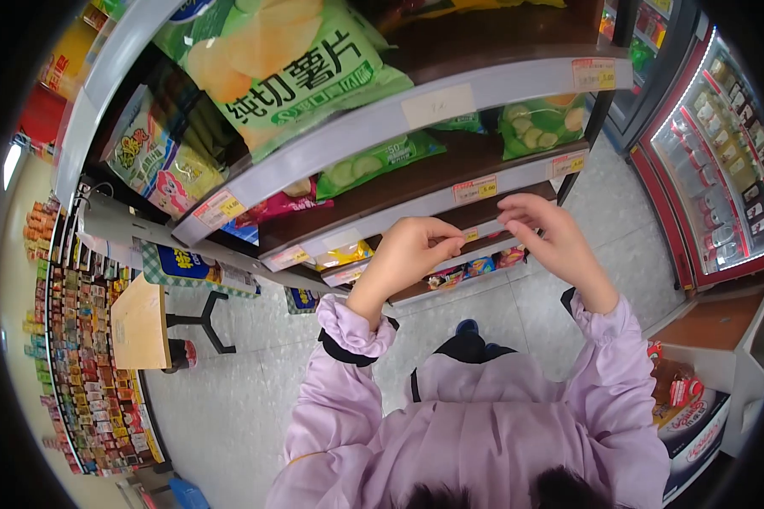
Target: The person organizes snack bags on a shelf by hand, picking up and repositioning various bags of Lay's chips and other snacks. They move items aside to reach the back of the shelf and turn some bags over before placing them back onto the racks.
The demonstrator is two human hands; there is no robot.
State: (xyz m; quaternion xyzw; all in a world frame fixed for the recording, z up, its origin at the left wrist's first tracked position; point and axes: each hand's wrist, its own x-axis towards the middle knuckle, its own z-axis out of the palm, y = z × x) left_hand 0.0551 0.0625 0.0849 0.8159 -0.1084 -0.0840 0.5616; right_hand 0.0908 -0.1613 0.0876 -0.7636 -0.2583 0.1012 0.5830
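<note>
The left hand (pixel 412 259) is up in front of the shelves. Its fingers are bent, and the thumb and first finger come together in a narrow pinch. I cannot tell if a tiny thing is in the pinch. The right hand (pixel 552 237) is beside it, a little apart. Its fingers curl, with a wide gap between them and the thumb. Both arms have light purple sleeves (pixel 331 424).

The top shelf (pixel 492 97) has a big green chip bag (pixel 314 81) on its left half, hanging over the front edge. A price tag (pixel 218 209) is at this shelf's front left corner.

The middle shelf (pixel 399 219) is just past the hands. A small green bag (pixel 378 164) lies near the middle of its front edge. Another green bag (pixel 542 129) is by its right end, and a pink bag (pixel 290 202) is by its left end. A red and yellow tag (pixel 475 189) sits on its front edge, above the gap between the hands.

Lower down, a yellow bag (pixel 344 254) is left of the left hand. Bright little packets (pixel 480 267) lie along the front edge of the bottom shelf (pixel 412 297), under the hands. A red fridge (pixel 666 204) stands to the right on the gray floor (pixel 229 407).
</note>
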